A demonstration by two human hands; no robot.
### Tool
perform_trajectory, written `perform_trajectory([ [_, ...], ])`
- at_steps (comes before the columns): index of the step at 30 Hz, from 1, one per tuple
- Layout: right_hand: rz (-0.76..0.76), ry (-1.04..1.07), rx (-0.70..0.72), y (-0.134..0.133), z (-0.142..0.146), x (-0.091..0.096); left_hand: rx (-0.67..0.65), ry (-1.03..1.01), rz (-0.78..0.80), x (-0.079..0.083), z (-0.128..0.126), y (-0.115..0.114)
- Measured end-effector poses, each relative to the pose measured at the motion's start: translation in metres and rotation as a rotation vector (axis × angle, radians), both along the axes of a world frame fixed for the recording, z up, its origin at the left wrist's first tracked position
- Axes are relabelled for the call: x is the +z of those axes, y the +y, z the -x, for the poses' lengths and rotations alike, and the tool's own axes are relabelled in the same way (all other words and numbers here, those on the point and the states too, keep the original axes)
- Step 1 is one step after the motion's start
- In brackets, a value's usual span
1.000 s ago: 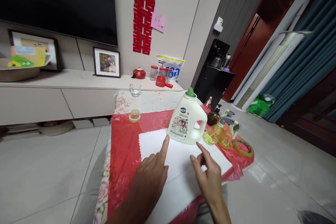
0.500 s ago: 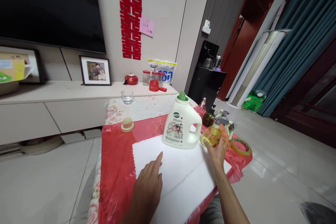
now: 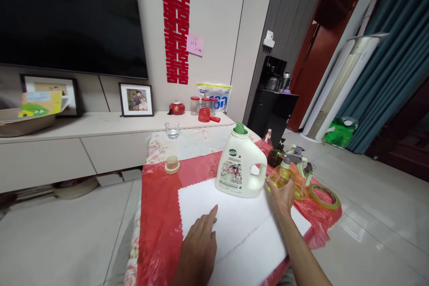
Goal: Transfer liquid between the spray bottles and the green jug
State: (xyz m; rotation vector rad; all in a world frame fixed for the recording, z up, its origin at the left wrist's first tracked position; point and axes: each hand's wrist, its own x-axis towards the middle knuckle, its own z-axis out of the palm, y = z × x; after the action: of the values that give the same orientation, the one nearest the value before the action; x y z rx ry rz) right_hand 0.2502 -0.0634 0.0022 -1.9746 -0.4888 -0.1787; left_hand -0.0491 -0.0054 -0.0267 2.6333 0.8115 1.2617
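Since a second ago the right hand (image 3: 283, 194) has left the white sheet (image 3: 234, 237) and gone out to the yellow bottle (image 3: 279, 177), while the left hand (image 3: 200, 246) has stayed low on that sheet.

Now the bench (image 3: 191, 136) fills the middle of the view, draped in a red cover (image 3: 157, 214) over a floral cloth. The white sheet lies on the red cover and runs from the bench's centre to its near edge. A white detergent jug (image 3: 239, 165) with a green cap stands upright at the far edge of that sheet, about the middle of the bench, with its handle turned toward the right edge.

The left hand rests palm down on the white sheet near the bench's near edge. Its grip is released and holds nothing, and the forefinger points toward the jug but stays apart from it. The right hand's grip is closed around the lower part of the yellow bottle. That bottle stands upright just beside the jug's handle, toward the right edge, with other small pump bottles (image 3: 300, 163) crowded behind it.

A ring of tape (image 3: 323, 196) lies flat by the right edge. A small cream lid (image 3: 172, 165) sits on the red cover toward the left edge. A clear glass (image 3: 172, 129) stands at the far edge, near the far left corner.
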Motion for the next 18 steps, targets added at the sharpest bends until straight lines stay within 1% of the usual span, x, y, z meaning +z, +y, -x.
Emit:
perform_trajectory([
  [5,-0.041,0.038,-0.05,-0.004,0.001,0.008,-0.006,-0.019,-0.022,0.003,0.0,0.0],
  [8,-0.063,0.035,-0.047,-0.019,0.011,0.016,-0.013,-0.031,-0.006,0.007,0.001,0.0],
  [10,-0.071,0.025,-0.008,-0.034,0.026,0.02,-0.039,-0.057,0.006,0.012,0.002,-0.001],
  [12,-0.093,0.032,0.082,-0.05,0.047,0.023,-0.086,-0.101,0.03,0.02,0.003,-0.003],
  [14,-0.14,0.088,0.212,-0.064,0.073,0.025,-0.146,-0.153,0.095,0.033,0.004,-0.006],
  [16,-0.221,0.176,0.403,-0.074,0.101,0.026,-0.208,-0.198,0.205,0.052,0.006,-0.009],
  [18,-0.262,0.258,0.569,-0.081,0.129,0.027,-0.275,-0.225,0.344,0.074,0.009,-0.013],
])
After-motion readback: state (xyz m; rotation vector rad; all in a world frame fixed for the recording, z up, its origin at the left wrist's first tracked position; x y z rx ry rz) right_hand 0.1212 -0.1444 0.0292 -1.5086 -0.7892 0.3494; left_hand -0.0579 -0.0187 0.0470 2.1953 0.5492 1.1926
